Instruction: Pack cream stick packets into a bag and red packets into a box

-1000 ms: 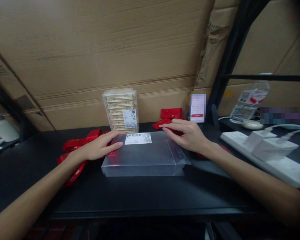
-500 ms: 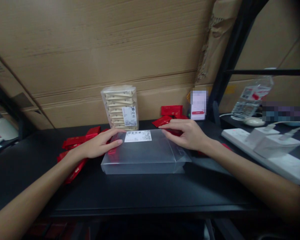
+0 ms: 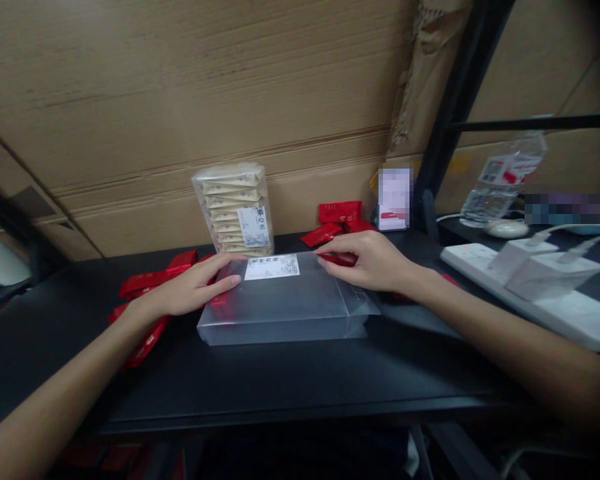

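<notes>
lying flat at mid table (image 3: 260,393): a frosted clear plastic box (image 3: 285,303) with a white label (image 3: 272,267) at its far edge, contents not discernible. standing upright just behind it, against the cardboard wall (image 3: 205,100): a clear pack of cream sachets (image 3: 235,210), stacked and full. left hand (image 3: 190,288) laid palm down on the box's left end, fingers (image 3: 227,282) loosely spread, clasping nothing. right hand (image 3: 373,261) resting on the far right corner, fingers extended, not closed around anything. red packets (image 3: 147,293) scattered beside the left wrist, more red packets (image 3: 337,220) beyond the right hand.

Front of table (image 3: 280,387) open; sachet pack (image 3: 235,210) blocks behind box (image 3: 285,307).
</notes>
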`<state>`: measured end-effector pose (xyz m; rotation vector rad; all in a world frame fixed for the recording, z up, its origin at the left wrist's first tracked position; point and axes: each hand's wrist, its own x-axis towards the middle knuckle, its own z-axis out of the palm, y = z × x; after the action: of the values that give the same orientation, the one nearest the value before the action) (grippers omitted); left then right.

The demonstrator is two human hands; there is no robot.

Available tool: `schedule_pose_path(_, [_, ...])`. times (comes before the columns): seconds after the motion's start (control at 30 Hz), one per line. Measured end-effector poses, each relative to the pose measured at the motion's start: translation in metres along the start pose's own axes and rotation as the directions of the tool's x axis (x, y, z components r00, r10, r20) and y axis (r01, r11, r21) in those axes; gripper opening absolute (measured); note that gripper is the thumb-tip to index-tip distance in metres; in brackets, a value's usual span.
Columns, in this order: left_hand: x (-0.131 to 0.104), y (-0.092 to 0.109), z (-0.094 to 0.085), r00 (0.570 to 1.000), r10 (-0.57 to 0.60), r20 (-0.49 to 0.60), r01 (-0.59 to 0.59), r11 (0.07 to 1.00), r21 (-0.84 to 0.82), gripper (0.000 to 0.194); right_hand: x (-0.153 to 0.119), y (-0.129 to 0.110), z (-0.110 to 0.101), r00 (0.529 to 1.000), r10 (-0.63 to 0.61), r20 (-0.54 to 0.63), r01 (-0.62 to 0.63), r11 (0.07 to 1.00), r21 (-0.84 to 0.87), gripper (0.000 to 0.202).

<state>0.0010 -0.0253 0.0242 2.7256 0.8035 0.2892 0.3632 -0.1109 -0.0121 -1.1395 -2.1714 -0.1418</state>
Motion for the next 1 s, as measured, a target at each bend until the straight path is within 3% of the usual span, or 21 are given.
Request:
schedule_pose_path(0.33, [0.0036, -0.0019, 0.0023, 1.0, -0.006, 0.011, 0.006, 0.999, 0.037, 0.049, 0.0024, 0.0008, -0.007, 0.987, 0.096, 0.128, -0.092, 0.995, -0.035, 0.029])
schedule_pose_path(1.0, [0.0052, -0.0058, 0.0048, 0.999, -0.039, 0.011, 0.038, 0.996, 0.081, 0.051, 0.0014, 0.0012, -0.0097, 0.976, 0.139, 0.167, -0.133, 0.99, -0.042, 0.028])
